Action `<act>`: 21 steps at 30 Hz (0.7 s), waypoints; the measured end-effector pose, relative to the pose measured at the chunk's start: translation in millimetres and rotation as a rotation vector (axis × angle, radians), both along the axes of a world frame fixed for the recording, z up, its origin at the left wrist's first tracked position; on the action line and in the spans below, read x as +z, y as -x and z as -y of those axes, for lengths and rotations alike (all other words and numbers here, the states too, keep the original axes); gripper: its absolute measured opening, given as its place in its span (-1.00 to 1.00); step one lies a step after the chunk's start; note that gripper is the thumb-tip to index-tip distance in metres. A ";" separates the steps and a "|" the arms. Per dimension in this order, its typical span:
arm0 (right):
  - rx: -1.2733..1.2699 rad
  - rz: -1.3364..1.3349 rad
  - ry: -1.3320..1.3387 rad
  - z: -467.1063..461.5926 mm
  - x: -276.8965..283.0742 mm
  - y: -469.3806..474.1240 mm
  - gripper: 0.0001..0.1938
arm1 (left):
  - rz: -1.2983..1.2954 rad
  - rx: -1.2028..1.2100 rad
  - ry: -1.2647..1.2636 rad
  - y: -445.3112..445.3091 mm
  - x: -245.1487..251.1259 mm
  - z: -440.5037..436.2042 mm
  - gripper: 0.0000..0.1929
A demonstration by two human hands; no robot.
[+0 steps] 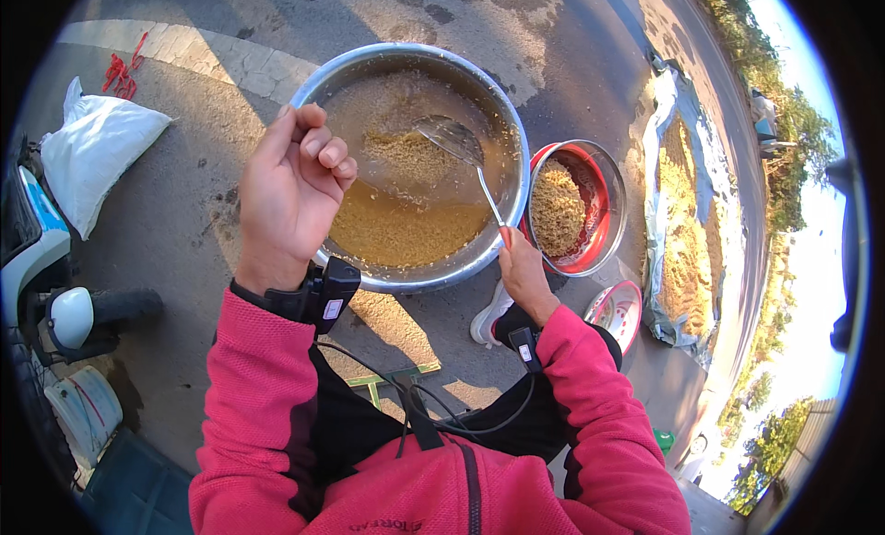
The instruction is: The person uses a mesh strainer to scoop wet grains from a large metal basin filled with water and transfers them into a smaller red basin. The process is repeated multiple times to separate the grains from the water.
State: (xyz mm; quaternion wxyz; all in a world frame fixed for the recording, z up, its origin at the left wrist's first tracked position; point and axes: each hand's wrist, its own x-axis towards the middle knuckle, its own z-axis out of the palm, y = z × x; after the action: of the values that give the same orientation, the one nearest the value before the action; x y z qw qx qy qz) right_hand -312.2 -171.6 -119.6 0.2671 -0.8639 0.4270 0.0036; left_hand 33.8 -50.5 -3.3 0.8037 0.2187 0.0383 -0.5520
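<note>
A large round metal basin (415,283) holds murky brownish water with grain floating and lying in it. My right hand (523,269) grips the handle of a metal skimmer (453,139), whose round head rests over a patch of grain in the basin. My left hand (294,189) is raised over the basin's left rim, palm up with the fingers curled, and no object shows in it. To the right of the basin, a sieve with a metal rim (617,189) sits in a red basin (600,217) and holds a heap of wet grain (555,210).
A red-and-white enamel basin (615,314) stands by my right knee. Farther right, grain (681,245) lies spread on a tarp (653,182). At left are a white sack (104,148), red string (123,75), a white bucket (86,410) and part of a vehicle (70,317).
</note>
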 end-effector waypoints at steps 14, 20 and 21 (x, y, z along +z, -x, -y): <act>-0.938 0.211 -1.068 -26.5 -77.6 -20.6 -0.90 | 0.014 -0.003 -0.046 10.3 -0.1 -1.3 -0.68; -1.041 0.493 -1.444 -9.7 -80.2 -42.1 -0.82 | 0.034 -0.033 -0.052 8.3 0.3 4.6 -0.73; -1.001 0.495 -1.490 -6.3 -84.9 -49.6 -0.82 | 0.036 -0.037 -0.061 9.4 0.3 6.1 -0.71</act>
State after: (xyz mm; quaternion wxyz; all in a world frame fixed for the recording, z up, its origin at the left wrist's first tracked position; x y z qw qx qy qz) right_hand -262.6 -165.3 -204.5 0.8065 -0.1611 0.5684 -0.0231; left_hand 24.4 -56.7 -3.0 0.7868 0.2535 0.0367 -0.5615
